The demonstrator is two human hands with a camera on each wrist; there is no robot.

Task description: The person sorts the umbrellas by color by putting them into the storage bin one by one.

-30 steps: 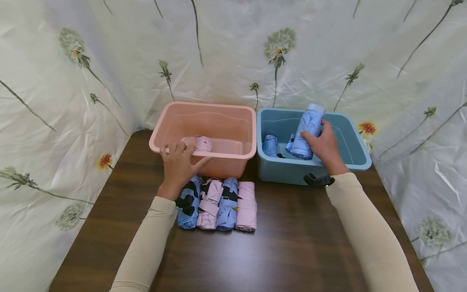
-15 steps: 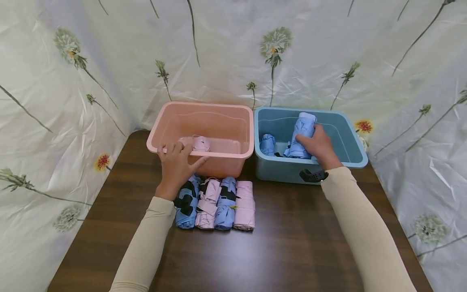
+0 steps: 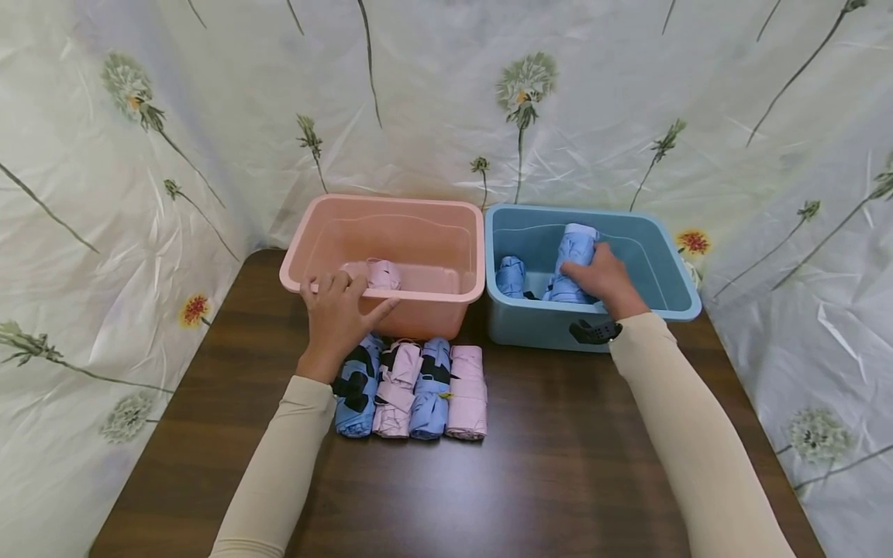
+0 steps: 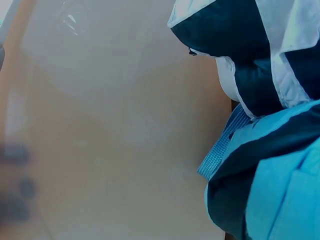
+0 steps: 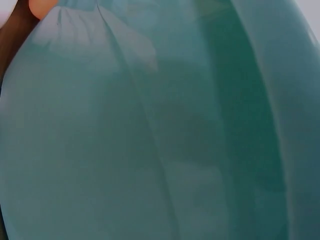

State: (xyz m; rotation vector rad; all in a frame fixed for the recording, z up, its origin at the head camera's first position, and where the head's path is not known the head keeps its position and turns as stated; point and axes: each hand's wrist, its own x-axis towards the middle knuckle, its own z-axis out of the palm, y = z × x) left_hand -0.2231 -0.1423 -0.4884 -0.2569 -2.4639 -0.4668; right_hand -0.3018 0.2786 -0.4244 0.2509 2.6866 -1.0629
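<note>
In the head view my right hand (image 3: 603, 279) grips a rolled light-blue cloth bundle (image 3: 575, 260), tilted inside the blue bin (image 3: 533, 329); its lower end is near the bin floor. To its left lies another blue roll (image 3: 511, 277). My left hand (image 3: 338, 322) has its fingers hooked over the front rim of the pink bin (image 3: 432, 316), thumb outside. Inside that bin rests a pink roll (image 3: 384, 274). The left wrist view shows the pink bin's wall (image 4: 120, 125) beside rolled bundles (image 4: 280, 195). Only the blue bin's wall (image 5: 100, 150) fills most of the right wrist view.
Before the pink bin, a row of rolls lies on the dark wooden table (image 3: 544, 457): blue (image 3: 357, 403), pink (image 3: 398, 395), blue (image 3: 431, 399) and pink (image 3: 467, 395). Both bins stand side by side against a flower-printed sheet (image 3: 418, 101).
My right hand has lowered the light-blue roll deeper into the blue bin. The left hand stays on the pink bin's rim. The head view has shifted slightly.
</note>
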